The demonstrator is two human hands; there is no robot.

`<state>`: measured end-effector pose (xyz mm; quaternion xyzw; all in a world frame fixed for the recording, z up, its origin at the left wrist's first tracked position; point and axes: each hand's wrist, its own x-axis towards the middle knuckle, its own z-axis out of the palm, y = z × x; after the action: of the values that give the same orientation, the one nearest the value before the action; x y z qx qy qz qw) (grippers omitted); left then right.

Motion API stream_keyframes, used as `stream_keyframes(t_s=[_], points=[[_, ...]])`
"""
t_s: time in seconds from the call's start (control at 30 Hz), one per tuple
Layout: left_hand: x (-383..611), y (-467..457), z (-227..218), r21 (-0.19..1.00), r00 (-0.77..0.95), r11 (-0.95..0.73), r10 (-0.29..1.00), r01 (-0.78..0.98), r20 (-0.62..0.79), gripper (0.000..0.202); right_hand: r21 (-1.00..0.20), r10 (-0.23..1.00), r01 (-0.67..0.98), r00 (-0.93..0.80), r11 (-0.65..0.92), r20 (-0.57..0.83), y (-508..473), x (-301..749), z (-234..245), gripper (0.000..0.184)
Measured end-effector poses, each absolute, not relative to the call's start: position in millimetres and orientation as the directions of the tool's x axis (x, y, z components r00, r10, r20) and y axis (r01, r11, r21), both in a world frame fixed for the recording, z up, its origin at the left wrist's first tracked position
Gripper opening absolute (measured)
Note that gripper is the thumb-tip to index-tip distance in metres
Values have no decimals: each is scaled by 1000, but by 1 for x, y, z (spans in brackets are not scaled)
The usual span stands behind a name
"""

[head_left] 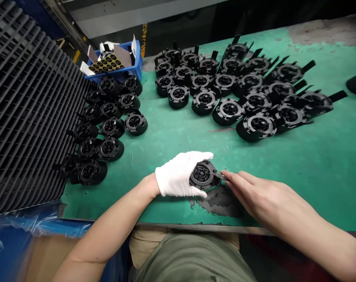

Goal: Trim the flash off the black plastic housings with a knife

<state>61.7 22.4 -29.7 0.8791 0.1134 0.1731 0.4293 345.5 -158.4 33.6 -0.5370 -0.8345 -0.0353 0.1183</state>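
Observation:
My left hand (178, 174), in a white glove, is wrapped round a round black plastic housing (202, 175) above the near edge of the table. The housing's face, with its ring and inner ribs, is turned up toward me. From the right, my bare right hand (251, 190) pinches a thin metal tool (217, 176) that looks like a blade or tweezers. Its tip reaches over the right part of the housing's face; whether it touches cannot be made out. The fingertips of my right hand are close beside the housing's rim.
Several similar black housings (227, 110) stand in rows at the back right, many with upright tabs. Another group (109, 127) stands at left beside a dark slatted panel (28, 105). A blue bin (137, 70) with labels is behind them. The green tabletop (166, 135) is worn near me.

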Motion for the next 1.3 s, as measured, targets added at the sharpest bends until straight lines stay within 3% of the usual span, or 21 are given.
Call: stream_keyframes(t_s=[0.33, 0.53, 0.8, 0.9, 1.03, 1.13, 1.3], points=[[64, 21, -23, 810, 916, -582, 356, 63, 184, 121, -70, 891, 900, -412, 431, 188, -161, 343, 47, 34], [63, 21, -25, 795, 902, -606, 320, -41, 290, 115, -108, 906, 908, -381, 404, 186, -170, 346, 37, 36], [65, 22, -24, 806, 914, -591, 318, -17, 252, 115, -105, 904, 898, -421, 426, 70, -169, 348, 53, 72], [64, 22, -26, 806, 912, -591, 321, -19, 257, 116, -105, 903, 897, -427, 430, 44, -167, 355, 47, 78], [64, 23, -27, 804, 908, -593, 313, -44, 280, 114, -85, 870, 866, -484, 492, 96, -160, 366, 44, 79], [64, 22, -26, 810, 909, -586, 321, -30, 266, 115, -127, 841, 832, -538, 540, 47, -157, 372, 48, 80], [64, 23, -23, 821, 919, -569, 346, 43, 192, 117, -124, 888, 880, -452, 459, 79, -162, 369, 44, 63]])
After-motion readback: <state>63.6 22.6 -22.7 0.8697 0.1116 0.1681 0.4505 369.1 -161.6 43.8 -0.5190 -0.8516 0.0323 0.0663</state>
